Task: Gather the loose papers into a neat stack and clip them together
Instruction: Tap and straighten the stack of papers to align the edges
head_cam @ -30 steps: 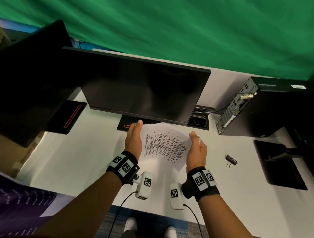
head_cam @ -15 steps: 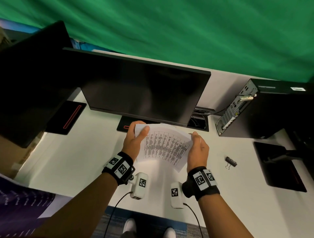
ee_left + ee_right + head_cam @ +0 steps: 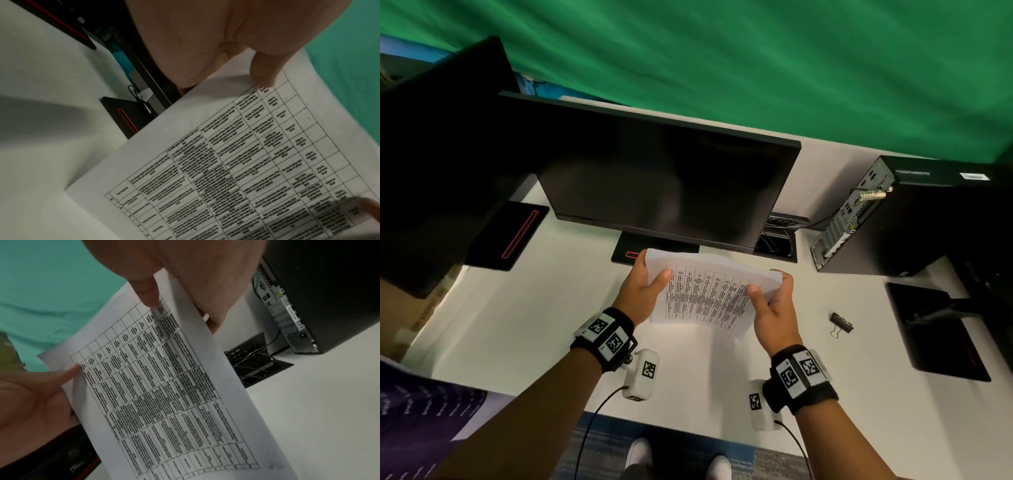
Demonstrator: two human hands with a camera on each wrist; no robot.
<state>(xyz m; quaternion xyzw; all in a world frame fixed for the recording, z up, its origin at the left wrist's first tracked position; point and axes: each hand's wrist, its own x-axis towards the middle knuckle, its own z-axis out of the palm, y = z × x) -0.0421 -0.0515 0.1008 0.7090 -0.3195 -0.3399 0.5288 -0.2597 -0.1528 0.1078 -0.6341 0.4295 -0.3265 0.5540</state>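
A stack of white papers (image 3: 705, 294) printed with a table is held above the white desk (image 3: 517, 325), tilted with its lower edge toward me. My left hand (image 3: 643, 291) grips its left edge, thumb on the front and fingers behind. My right hand (image 3: 774, 305) grips the right edge the same way. The left wrist view shows the papers (image 3: 236, 154) with my thumb on the top margin. In the right wrist view my thumb pinches the papers (image 3: 164, 386). A black binder clip (image 3: 841, 323) lies on the desk, right of my right hand.
A dark monitor (image 3: 671, 185) stands just behind the papers on its black base (image 3: 626, 251). A second monitor (image 3: 441, 154) is at the left. A black computer tower (image 3: 911, 219) and a cable hatch (image 3: 777, 240) sit at the right rear, another monitor base (image 3: 941, 339) at the right.
My hands went from flat against the sides of the papers to gripping them. The stack has been lifted off the desk and tilted up toward me.
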